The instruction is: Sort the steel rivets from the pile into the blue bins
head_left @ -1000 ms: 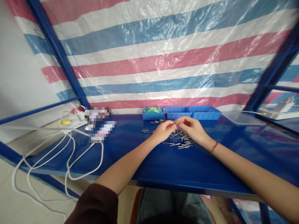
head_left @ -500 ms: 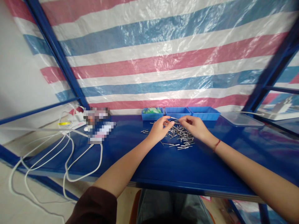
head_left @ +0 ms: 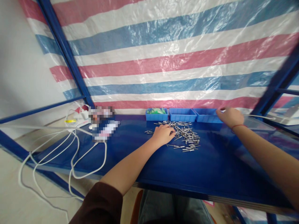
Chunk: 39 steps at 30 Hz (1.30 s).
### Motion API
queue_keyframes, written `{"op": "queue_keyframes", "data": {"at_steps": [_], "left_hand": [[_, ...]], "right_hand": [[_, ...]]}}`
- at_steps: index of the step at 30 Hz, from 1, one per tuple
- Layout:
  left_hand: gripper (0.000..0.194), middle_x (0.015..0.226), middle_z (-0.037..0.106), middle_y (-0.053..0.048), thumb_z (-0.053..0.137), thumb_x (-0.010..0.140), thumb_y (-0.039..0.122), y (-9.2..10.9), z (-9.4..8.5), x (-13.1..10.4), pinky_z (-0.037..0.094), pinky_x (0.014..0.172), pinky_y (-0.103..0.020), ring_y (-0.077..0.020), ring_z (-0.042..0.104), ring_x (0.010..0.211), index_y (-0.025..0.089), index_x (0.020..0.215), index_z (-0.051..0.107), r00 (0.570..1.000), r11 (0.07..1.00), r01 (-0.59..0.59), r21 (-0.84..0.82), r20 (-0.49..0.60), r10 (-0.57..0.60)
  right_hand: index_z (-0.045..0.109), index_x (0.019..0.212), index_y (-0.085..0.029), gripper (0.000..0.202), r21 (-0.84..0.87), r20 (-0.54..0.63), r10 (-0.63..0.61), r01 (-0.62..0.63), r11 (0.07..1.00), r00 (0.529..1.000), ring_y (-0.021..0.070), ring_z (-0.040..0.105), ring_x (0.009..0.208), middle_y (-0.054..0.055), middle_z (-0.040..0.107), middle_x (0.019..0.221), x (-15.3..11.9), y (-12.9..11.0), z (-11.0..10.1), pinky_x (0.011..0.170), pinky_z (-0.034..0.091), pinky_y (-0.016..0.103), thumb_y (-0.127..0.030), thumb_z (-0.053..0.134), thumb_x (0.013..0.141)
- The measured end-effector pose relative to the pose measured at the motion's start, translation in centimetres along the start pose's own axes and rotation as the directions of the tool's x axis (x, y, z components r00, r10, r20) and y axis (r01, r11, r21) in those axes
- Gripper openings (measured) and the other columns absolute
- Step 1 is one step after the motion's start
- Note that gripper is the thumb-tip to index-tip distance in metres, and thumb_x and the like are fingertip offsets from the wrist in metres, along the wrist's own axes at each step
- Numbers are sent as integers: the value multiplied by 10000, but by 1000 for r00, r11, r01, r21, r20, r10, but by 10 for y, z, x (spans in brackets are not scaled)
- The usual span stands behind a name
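A loose pile of silvery blind rivets (head_left: 188, 135) lies on the blue table (head_left: 163, 168). At the pile's left side, my left hand (head_left: 163, 135) rests low with its fingers curled and thumb close to the forefinger; whatever is between them is hidden. My right hand (head_left: 231, 117), with a thin red cord at the wrist, is at the right end of the right blue bin (head_left: 207, 117). Its fingers are bent together over the rim, and I cannot make out anything in them.
Beside the right bin stand a middle blue bin (head_left: 182, 116) and a left blue bin (head_left: 156, 116) holding green-and-clear plastic packets (head_left: 157, 111). White cables (head_left: 72, 161) hang over the table's left side. A clear plastic lid (head_left: 254, 123) lies at right. Striped sheeting (head_left: 163, 62) closes off the back.
My hands have parted from above the pile, where they held a thin rivet between them. My right hand has moved right to the bin; my left has lowered onto the rivets.
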<state>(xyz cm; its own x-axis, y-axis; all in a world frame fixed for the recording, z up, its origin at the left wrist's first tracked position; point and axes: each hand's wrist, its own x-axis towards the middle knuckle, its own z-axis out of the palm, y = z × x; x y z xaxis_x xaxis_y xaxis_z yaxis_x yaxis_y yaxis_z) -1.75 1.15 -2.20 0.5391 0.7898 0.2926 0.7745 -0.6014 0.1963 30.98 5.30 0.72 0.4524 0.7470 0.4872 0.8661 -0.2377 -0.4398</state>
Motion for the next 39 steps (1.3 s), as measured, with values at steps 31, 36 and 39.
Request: {"op": "queue_keyframes", "data": {"at_steps": [31,36,39], "left_hand": [[185,809,667,-23,486,871,327,15,12,8,488,704,-243,-108,609,703,164,855,571,960,599,-96,-795,-233,-156],[198,725,648,-21,552,830,342,15,11,9,476,645,-235,-103,589,634,145,822,572,951,530,-80,-844,-224,-214],[192,760,658,-30,597,801,322,17,9,9,481,646,-232,-102,595,642,137,848,579,944,478,-96,-873,-232,-234]], "right_hand": [[614,764,-195,342,848,225,-507,89,523,832,154,563,576,24,636,675,-132,-114,-4,557,474,298,-532,634,707],[624,809,-202,306,788,219,-556,191,585,802,179,595,649,46,672,797,-134,-114,-7,604,475,315,-502,589,758],[612,785,-196,289,753,195,-541,228,617,818,182,593,659,46,656,764,-133,-112,-7,626,466,317,-482,577,774]]}}
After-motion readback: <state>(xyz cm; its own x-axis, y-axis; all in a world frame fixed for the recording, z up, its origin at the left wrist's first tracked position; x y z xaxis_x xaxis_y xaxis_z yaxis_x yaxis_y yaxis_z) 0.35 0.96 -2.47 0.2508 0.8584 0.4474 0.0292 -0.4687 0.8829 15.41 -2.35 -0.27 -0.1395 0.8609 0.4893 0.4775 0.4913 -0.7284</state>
